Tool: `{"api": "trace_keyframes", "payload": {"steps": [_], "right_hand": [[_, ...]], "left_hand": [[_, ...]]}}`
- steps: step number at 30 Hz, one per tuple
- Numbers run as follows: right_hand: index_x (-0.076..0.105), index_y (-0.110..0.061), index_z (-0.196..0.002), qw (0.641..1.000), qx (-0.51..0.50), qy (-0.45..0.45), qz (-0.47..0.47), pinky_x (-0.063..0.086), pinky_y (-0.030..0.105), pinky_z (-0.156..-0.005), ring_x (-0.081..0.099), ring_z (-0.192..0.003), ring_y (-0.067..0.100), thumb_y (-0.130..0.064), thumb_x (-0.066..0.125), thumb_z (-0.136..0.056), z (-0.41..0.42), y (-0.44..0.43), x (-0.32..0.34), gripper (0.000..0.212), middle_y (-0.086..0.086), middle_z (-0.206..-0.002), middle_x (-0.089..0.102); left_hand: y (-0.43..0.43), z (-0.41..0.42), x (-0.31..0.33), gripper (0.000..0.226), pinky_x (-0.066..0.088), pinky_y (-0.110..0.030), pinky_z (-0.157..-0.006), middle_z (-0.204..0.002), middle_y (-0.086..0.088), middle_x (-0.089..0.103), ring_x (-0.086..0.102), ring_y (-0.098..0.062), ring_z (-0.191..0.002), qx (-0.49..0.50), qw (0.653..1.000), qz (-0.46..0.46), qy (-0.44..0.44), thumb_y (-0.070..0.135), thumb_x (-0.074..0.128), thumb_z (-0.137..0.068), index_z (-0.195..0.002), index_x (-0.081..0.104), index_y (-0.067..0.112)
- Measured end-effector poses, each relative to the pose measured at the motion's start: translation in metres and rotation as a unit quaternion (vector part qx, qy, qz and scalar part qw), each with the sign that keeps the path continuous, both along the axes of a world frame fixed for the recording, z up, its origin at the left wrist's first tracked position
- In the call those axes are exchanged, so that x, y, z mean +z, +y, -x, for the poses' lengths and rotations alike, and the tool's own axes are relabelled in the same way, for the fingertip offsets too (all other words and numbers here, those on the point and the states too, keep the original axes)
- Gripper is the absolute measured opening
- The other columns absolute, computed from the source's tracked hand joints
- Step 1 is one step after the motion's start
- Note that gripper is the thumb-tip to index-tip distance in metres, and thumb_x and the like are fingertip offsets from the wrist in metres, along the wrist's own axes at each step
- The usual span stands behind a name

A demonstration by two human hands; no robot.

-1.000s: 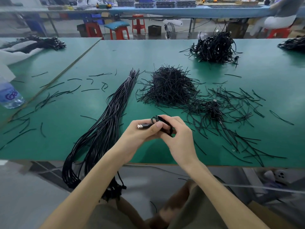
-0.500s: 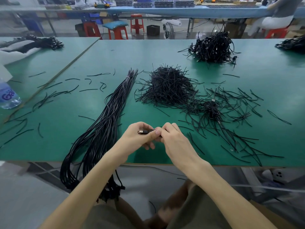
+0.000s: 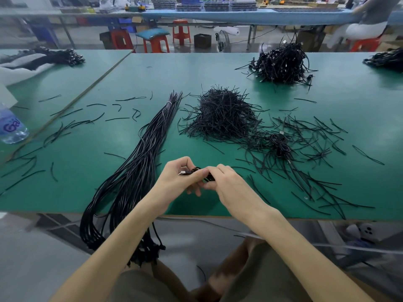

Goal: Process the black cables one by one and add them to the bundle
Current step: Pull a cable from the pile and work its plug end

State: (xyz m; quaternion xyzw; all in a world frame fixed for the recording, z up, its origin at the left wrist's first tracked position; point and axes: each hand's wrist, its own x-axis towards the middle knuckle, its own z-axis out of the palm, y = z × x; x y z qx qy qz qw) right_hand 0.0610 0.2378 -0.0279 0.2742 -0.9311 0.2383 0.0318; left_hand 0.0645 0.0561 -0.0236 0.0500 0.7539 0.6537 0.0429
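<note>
Head view, small coiled black cable (image 3: 197,172), silver plug, both hands gripping

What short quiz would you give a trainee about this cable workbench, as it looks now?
1. True or false: the left hand and the right hand together hold one coiled black cable with a USB plug.
2. Where is the long cable bundle? A. Left of the hands, hanging over the near edge of the green table. B. On a red stool. C. In the person's lap only.
3. Fill in: the water bottle is at the ___ edge of the view.

Key: 1 true; 2 A; 3 left.
</note>
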Motion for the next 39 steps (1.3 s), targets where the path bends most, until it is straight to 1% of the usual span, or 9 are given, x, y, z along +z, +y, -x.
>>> {"api": "trace_keyframes", "payload": {"steps": [8, 14, 22, 27, 31, 33, 35, 37, 39], "right_hand": [[0.043, -0.012, -0.133, 0.996, 0.016, -0.004, -0.086, 0.046, 0.036, -0.094, 0.043, -0.109, 0.019, -0.024, 0.047, -0.107, -0.003, 0.0, 0.002, 0.028, 0.002, -0.119, 0.047], [0.049, -0.018, -0.116, 0.991, -0.006, 0.048, -0.121, 0.038, 0.026, -0.07, 0.048, -0.105, 0.018, -0.009, 0.043, -0.106, -0.005, 0.006, 0.005, 0.015, -0.003, -0.108, 0.05], [0.05, -0.018, -0.109, 0.988, 0.018, 0.074, -0.132, 0.032, 0.025, -0.064, 0.044, -0.103, 0.018, 0.005, 0.044, -0.094, 0.0, 0.009, 0.008, 0.028, -0.003, -0.105, 0.049], [0.057, -0.011, -0.101, 0.977, 0.072, 0.138, -0.148, 0.032, 0.029, -0.062, 0.05, -0.097, 0.026, 0.009, 0.051, -0.084, 0.004, 0.002, 0.012, 0.027, 0.005, -0.1, 0.055], [0.058, -0.013, -0.109, 0.976, 0.067, 0.157, -0.138, 0.034, 0.028, -0.07, 0.051, -0.101, 0.025, 0.009, 0.052, -0.087, 0.024, -0.001, 0.01, 0.032, 0.003, -0.104, 0.056], [0.056, -0.015, -0.124, 0.969, 0.056, 0.184, -0.157, 0.04, 0.03, -0.086, 0.052, -0.109, 0.023, -0.003, 0.055, -0.096, 0.036, -0.004, 0.01, 0.03, 0.001, -0.114, 0.057], [0.05, -0.012, -0.142, 0.962, 0.011, 0.219, -0.16, 0.039, 0.037, -0.101, 0.051, -0.123, 0.026, -0.016, 0.063, -0.097, 0.046, -0.005, 0.011, 0.046, 0.004, -0.129, 0.058], [0.047, -0.006, -0.146, 0.963, -0.063, 0.238, -0.106, 0.035, 0.043, -0.109, 0.047, -0.132, 0.03, -0.02, 0.07, -0.092, 0.052, -0.007, 0.011, 0.061, 0.01, -0.14, 0.052], [0.051, -0.007, -0.136, 0.965, -0.142, 0.221, -0.015, 0.035, 0.041, -0.105, 0.048, -0.125, 0.031, -0.022, 0.073, -0.09, 0.059, -0.007, 0.008, 0.054, 0.011, -0.134, 0.052]], "left_hand": [[0.005, 0.0, -0.002, 0.028, 0.043, -0.025, -0.052, -0.07, -0.016, 0.071, 0.061, -0.022, -0.054, 0.016, 1.0, 0.002, -0.003, 0.017, 0.074, -0.093, -0.082, 0.052, 0.004], [-0.001, 0.004, 0.004, 0.028, 0.042, -0.023, -0.051, -0.073, -0.015, 0.07, 0.058, -0.022, -0.053, -0.06, 0.997, 0.025, -0.051, 0.025, 0.071, -0.097, -0.08, 0.055, 0.009], [-0.018, 0.013, 0.024, 0.027, 0.056, -0.028, -0.066, -0.096, -0.017, 0.077, 0.07, -0.024, -0.07, -0.21, 0.964, 0.107, -0.126, 0.031, 0.062, -0.102, -0.101, 0.066, 0.005], [-0.019, 0.018, 0.029, 0.041, 0.045, -0.021, -0.06, -0.07, 0.002, 0.064, 0.053, -0.014, -0.057, -0.261, 0.938, 0.196, -0.121, 0.039, 0.048, -0.108, -0.104, 0.071, 0.005], [-0.011, 0.023, 0.019, 0.041, 0.025, -0.02, -0.046, -0.062, 0.011, 0.036, 0.026, -0.01, -0.051, -0.189, 0.954, 0.194, -0.126, 0.044, 0.038, -0.11, -0.089, 0.056, 0.013], [-0.004, 0.028, 0.012, 0.039, 0.022, -0.02, -0.042, -0.058, 0.013, 0.033, 0.025, -0.008, -0.047, -0.128, 0.967, 0.196, -0.101, 0.041, 0.035, -0.111, -0.084, 0.048, 0.016], [0.0, 0.035, 0.005, 0.038, 0.022, -0.019, -0.038, -0.053, 0.013, 0.033, 0.026, -0.007, -0.041, -0.053, 0.982, 0.158, -0.085, 0.035, 0.034, -0.112, -0.081, 0.046, 0.015], [-0.002, 0.042, 0.0, 0.039, 0.021, -0.019, -0.038, -0.051, 0.012, 0.031, 0.025, -0.008, -0.04, 0.019, 0.991, 0.098, -0.086, 0.032, 0.035, -0.112, -0.078, 0.044, 0.016], [-0.004, 0.046, -0.004, 0.039, 0.019, -0.02, -0.039, -0.054, 0.01, 0.028, 0.022, -0.011, -0.043, 0.066, 0.993, 0.05, -0.086, 0.034, 0.036, -0.112, -0.077, 0.041, 0.017]]}}
